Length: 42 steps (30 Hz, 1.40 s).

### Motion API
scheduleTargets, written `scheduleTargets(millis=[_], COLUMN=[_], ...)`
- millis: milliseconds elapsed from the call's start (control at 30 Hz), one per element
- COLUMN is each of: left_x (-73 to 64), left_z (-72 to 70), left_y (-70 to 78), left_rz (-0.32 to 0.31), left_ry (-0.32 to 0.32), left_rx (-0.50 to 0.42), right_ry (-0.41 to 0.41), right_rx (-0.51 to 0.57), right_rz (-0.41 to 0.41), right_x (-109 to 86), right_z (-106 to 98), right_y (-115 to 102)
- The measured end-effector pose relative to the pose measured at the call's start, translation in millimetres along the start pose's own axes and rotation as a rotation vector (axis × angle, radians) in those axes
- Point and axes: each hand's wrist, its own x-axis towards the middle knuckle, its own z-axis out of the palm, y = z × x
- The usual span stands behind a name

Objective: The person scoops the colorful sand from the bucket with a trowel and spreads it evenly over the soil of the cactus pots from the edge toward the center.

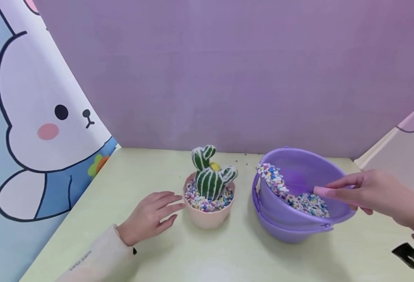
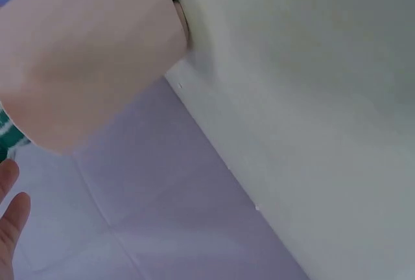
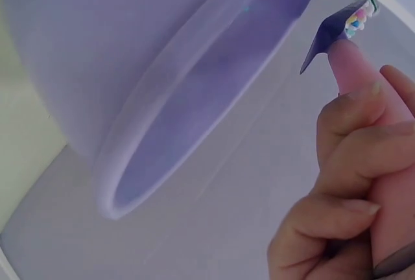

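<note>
My right hand [image 1: 379,196] grips the pink handle [image 3: 356,76] of a small shovel with a purple blade [image 3: 329,28]. Multicoloured pebbles lie heaped on the blade, seen in the head view over the left rim of a purple bucket [image 1: 309,168]. More pebbles [image 1: 309,203] lie inside the bucket, which leans toward me. At the centre stands a pale pink flowerpot [image 1: 208,219] with a green and white cactus [image 1: 209,184] and a layer of pebbles. My left hand [image 1: 152,217] has its fingers spread, fingertips right at the pot's left side.
The bucket sits on a purple base [image 1: 288,235] of similar colour. A few dark bits lie on the pale green table [image 1: 200,258] behind the pot. A plain purple backdrop [image 1: 228,78] rises at the back, with a cartoon rabbit panel [image 1: 34,117] at the left.
</note>
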Motion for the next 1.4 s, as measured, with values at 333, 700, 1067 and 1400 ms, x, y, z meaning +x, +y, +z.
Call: scheduleTargets(millis=[333,700,1067,1400], left_x=[7.8,14.9,11.4,9.4], left_z=[4.9,16.6,22.6,33.8], left_y=[-17.1,-21.7,-21.0,-16.6], left_rz=[0.025,0.099,0.060,0.039], left_ry=[-0.040,0.070,0.114,0.159], left_rx=[0.004,-0.025,-0.037,-0.081], right_ry=[-0.097,-0.175,-0.203,-0.265], right_rx=[0.101,0.180,0.098,0.087], right_rz=[-0.103,-0.140,-0.182,-0.194], right_x=[4.8,14.3,23.7,31.9], right_z=[18.7,31.7,42.1,51.9], right_y=[-23.6,-44.8,-59.3,-68.0])
